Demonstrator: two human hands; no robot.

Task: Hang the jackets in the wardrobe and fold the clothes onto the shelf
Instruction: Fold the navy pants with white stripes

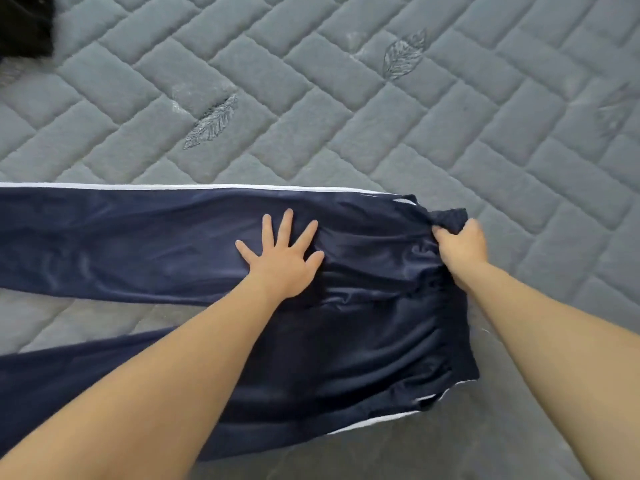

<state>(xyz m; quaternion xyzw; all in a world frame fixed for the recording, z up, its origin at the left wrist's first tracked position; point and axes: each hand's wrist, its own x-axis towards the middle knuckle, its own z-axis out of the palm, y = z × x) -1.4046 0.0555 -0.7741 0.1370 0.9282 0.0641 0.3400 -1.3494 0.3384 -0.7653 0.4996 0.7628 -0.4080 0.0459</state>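
Dark navy track trousers [145, 237] with white side stripes lie flat on a grey quilted bedspread [311, 98]. Their waistband is at the right and both legs run off the left edge. My left hand [280, 258] presses flat on the upper leg near the hip, fingers spread. My right hand [462, 247] grips a bunched piece of the waistband at the far right corner.
A black garment or object [24, 26] shows at the top left corner. The quilted bedspread with stitched leaf patterns stretches across the whole far side and to the right of the trousers.
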